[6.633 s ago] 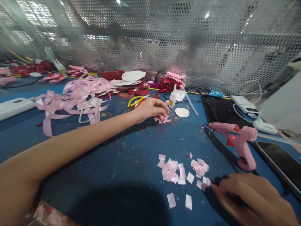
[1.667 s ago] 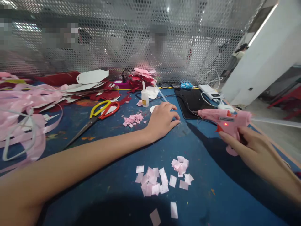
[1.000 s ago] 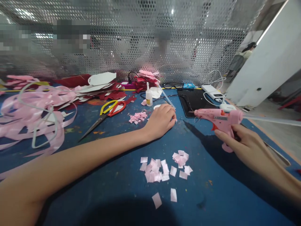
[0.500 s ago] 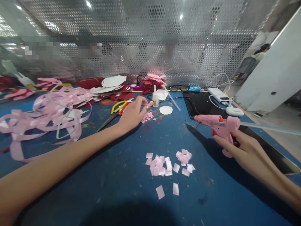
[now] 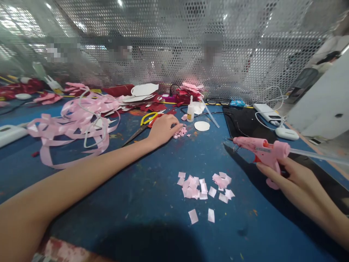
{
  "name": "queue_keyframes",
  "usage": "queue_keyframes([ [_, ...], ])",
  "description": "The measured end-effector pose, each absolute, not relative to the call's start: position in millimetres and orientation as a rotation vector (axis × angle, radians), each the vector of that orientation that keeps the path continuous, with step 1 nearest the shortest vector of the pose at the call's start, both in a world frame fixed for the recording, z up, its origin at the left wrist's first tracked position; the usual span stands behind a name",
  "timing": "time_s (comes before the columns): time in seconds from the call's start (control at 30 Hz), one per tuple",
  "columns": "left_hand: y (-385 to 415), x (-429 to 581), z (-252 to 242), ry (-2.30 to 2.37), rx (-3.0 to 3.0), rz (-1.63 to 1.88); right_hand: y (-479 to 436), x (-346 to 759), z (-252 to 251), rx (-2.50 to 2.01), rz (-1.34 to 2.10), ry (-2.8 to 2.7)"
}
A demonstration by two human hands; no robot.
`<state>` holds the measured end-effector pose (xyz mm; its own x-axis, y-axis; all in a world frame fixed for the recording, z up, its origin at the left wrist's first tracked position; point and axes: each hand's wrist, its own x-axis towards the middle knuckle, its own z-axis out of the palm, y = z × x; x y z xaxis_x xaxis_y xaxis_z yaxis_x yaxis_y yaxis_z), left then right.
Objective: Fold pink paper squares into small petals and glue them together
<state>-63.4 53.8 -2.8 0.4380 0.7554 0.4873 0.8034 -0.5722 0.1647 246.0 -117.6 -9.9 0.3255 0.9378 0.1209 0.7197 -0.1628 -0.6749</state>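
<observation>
My left hand reaches far out over the blue table, fingers curled down onto a small heap of folded pink ribbon bits. What its fingertips pinch is hidden. My right hand grips the handle of a pink glue gun, nozzle pointing left, a clear glue stick jutting out behind. Several cut pink ribbon squares lie scattered between my arms. A white paper disc lies just right of the heap.
Yellow and red handled scissors lie left of my left hand. A tangle of pink ribbon fills the left. A small glue bottle, red and white cutouts, a black mat and a power bank sit farther back before a perforated metal screen.
My left hand moved left from the white disc to the heap of pink bits and closed down on it. The glue gun stays held in my right hand.
</observation>
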Motion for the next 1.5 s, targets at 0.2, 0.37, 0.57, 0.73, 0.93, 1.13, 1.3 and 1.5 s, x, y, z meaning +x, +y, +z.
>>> queue_keyframes([
  [0.2, 49, -63, 1, -1.254, -2.55, -0.787, -118, 244, -8, -1.916, 0.466, -1.423],
  [0.37, 38, -35, 6, -0.884, -2.656, -0.553, -117, 246, -7, -1.866, 0.447, -1.417],
  [0.57, 53, 21, 3, -0.556, -2.748, -0.326, -118, 240, 1, -1.86, 0.399, -1.374],
  [0.73, 70, 37, 7, -0.36, -2.813, -0.157, -119, 237, 5, -1.861, 0.389, -1.391],
  [0.93, 73, 35, 9, -0.304, -2.806, -0.069, -113, 254, -1, -1.863, 0.371, -1.496],
  [1.13, 63, 31, 3, -0.318, -2.775, -0.096, -111, 258, 2, -1.932, 0.325, -1.506],
  [1.3, 61, 33, 1, -0.331, -2.777, -0.122, -110, 258, 3, -1.978, 0.288, -1.447],
  [1.5, 70, 47, -6, -0.408, -2.819, -0.212, -109, 260, 3, -1.973, 0.351, -1.396],
])
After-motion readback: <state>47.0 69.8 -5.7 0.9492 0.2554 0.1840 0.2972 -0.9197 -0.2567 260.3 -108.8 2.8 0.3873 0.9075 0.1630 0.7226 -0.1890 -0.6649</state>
